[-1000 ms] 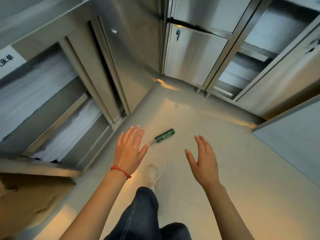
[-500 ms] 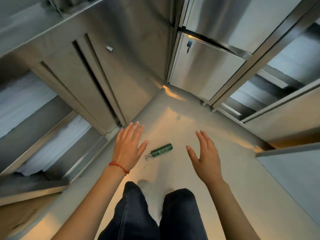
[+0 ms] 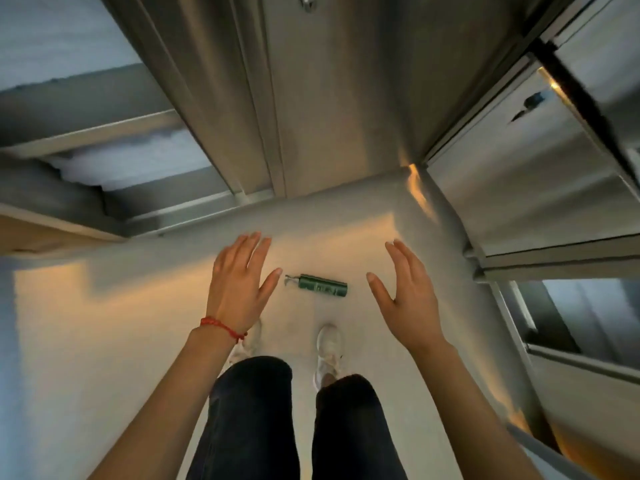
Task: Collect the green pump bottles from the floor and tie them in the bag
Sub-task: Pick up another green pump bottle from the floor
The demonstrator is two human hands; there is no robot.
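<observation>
One green pump bottle (image 3: pixel 322 286) lies on its side on the pale floor, its silver pump head pointing left. My left hand (image 3: pixel 239 285), with a red string at the wrist, hovers just left of the pump, fingers spread and empty. My right hand (image 3: pixel 403 292) hangs to the right of the bottle's base, also open and empty. Neither hand touches the bottle. No bag is in view.
Stainless steel cabinets (image 3: pixel 311 98) wall the floor in ahead, and more steel cabinets (image 3: pixel 540 174) stand on the right. An open shelf with white material (image 3: pixel 131 161) is at the left. My dark-trousered legs and white shoes (image 3: pixel 329 348) stand just behind the bottle.
I have stepped closer and the view has swung left, so the bottle now lies straight ahead between my hands. Both hands stay open and have come down nearer to it.
</observation>
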